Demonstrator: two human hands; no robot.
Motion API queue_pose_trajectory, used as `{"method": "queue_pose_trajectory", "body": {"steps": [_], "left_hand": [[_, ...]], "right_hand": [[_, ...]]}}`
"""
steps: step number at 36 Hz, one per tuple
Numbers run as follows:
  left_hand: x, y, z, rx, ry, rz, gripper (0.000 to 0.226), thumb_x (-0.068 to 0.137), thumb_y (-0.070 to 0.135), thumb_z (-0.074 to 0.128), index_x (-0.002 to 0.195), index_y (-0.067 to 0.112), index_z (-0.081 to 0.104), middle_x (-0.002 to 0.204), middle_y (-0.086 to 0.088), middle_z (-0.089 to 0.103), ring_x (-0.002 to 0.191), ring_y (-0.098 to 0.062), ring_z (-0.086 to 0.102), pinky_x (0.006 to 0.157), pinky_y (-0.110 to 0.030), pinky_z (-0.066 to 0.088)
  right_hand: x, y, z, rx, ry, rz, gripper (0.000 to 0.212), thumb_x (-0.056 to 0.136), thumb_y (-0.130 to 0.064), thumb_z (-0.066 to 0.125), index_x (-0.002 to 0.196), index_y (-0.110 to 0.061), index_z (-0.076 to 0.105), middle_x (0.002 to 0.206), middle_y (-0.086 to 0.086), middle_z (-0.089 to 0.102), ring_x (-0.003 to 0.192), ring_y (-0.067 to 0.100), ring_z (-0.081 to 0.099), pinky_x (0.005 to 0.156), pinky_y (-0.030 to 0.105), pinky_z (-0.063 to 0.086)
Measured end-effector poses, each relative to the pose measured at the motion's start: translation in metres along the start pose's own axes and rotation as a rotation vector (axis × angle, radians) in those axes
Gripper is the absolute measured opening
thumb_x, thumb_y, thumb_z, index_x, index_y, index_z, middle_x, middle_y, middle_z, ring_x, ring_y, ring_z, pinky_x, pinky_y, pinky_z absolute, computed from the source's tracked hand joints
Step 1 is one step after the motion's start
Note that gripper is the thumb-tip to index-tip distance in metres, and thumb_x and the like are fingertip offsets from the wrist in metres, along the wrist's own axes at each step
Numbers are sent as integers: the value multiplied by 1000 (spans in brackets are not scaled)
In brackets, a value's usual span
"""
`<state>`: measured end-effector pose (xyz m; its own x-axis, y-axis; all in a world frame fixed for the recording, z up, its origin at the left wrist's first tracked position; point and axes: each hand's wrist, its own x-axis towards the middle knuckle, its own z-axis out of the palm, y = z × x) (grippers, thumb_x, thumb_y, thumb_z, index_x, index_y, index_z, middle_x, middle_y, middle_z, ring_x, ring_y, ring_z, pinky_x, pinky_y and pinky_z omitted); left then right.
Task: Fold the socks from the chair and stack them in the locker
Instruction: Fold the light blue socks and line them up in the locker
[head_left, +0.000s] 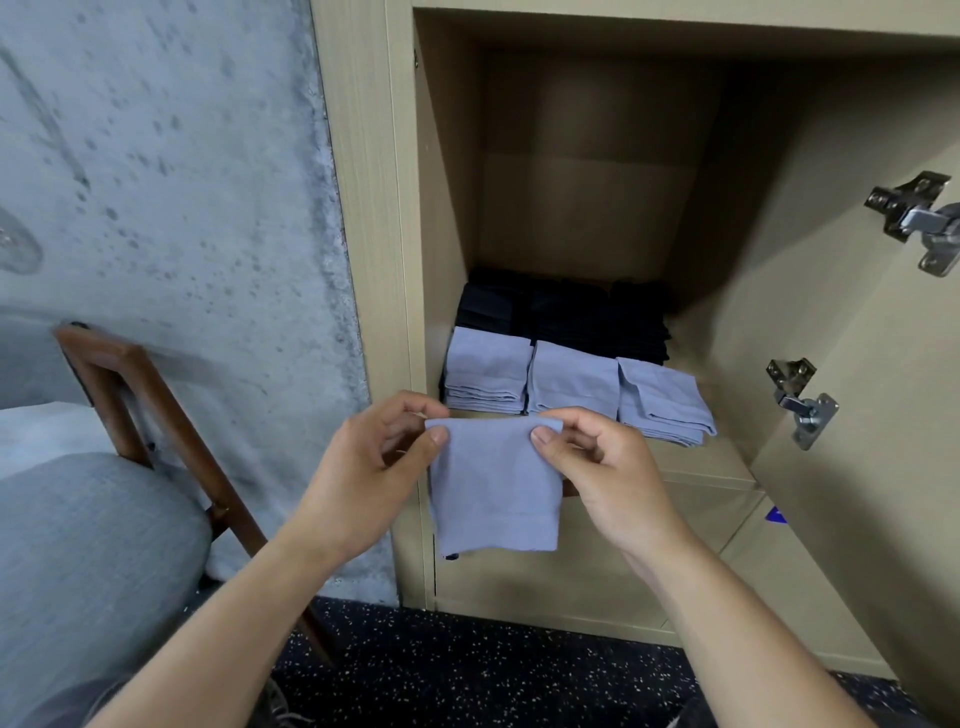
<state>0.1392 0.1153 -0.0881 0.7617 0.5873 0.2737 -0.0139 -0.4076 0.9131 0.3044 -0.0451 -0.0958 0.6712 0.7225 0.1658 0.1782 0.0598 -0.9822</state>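
A folded light-blue sock (493, 488) hangs in the air just in front of the open locker (582, 208). My left hand (374, 467) pinches its top left corner and my right hand (597, 467) pinches its top right corner. On the locker shelf stand three piles of folded light-blue socks (571, 384) in a front row, with dark folded socks (561, 312) stacked behind them. The held sock is below and in front of the middle pile.
A wooden chair (156, 415) with a grey cushion (93, 545) stands at the left against a grey concrete wall (182, 182). The locker door (872, 364) with metal hinges (914, 218) is swung open at the right. The floor (467, 675) is dark and speckled.
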Motion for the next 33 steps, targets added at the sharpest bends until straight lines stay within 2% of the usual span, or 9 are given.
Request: {"method": "queue_pose_trajectory", "body": {"steps": [2,3,6,9,15,21,25,27,33], "left_hand": [[-1,0,2,-38,-23,12,24,97,35,68,119,41,62,94,-22,69,97,-45,65,93,-62,53],[-2,0,4,-55,-49,16,35,95,38,70,127,45,58,100,-24,68,100,-43,66,94,-59,55],[-6,1,11,-97,-155,31,63,91,28,71,144,49,44,123,4,70,113,-19,69,92,-37,59],[-9,0,19,-73,-221,34,66,92,23,72,144,53,45,135,13,62,124,-14,62,94,-27,55],[-9,-5,23,-55,-242,-25,67,95,-3,66,139,46,55,139,10,60,130,-16,58,102,-39,55],[-5,-6,23,-125,-166,-30,72,92,-8,67,142,42,53,141,14,59,132,-10,56,107,-39,51],[-2,-4,24,-213,-111,-11,71,92,-12,65,142,38,54,141,9,61,132,-12,57,105,-34,51],[0,-2,25,-239,-83,-7,70,93,-13,63,140,38,56,140,5,62,130,-14,59,104,-34,52],[-1,1,27,-232,-45,9,59,99,-6,59,140,37,56,135,6,65,126,-13,61,106,-36,52]], "right_hand": [[0,1,1,22,16,3,11,97,-17,69,103,-21,77,98,14,76,95,32,71,86,48,56],[0,1,1,41,26,9,11,97,-17,68,104,-19,77,98,13,76,92,27,72,83,44,56],[0,0,4,110,55,43,13,98,-16,67,109,-15,75,99,7,78,94,24,74,80,39,57],[-1,-2,6,162,89,65,14,99,-16,65,109,-12,74,99,10,78,90,22,73,73,36,57],[-2,-6,2,248,114,107,15,99,-16,66,110,-12,74,100,11,77,88,18,72,65,25,56],[-2,-7,-2,254,27,87,44,97,-13,68,132,-37,58,98,-8,78,95,4,73,71,18,55],[-2,-5,-2,193,57,41,54,95,-15,71,137,-45,53,111,-15,74,107,6,71,88,25,56],[-1,-4,-2,190,91,41,52,95,-14,71,136,-43,55,115,-10,73,107,9,72,93,30,57],[2,1,-7,59,153,-37,20,95,-7,70,108,-22,73,96,4,75,91,20,71,91,50,59]]}}
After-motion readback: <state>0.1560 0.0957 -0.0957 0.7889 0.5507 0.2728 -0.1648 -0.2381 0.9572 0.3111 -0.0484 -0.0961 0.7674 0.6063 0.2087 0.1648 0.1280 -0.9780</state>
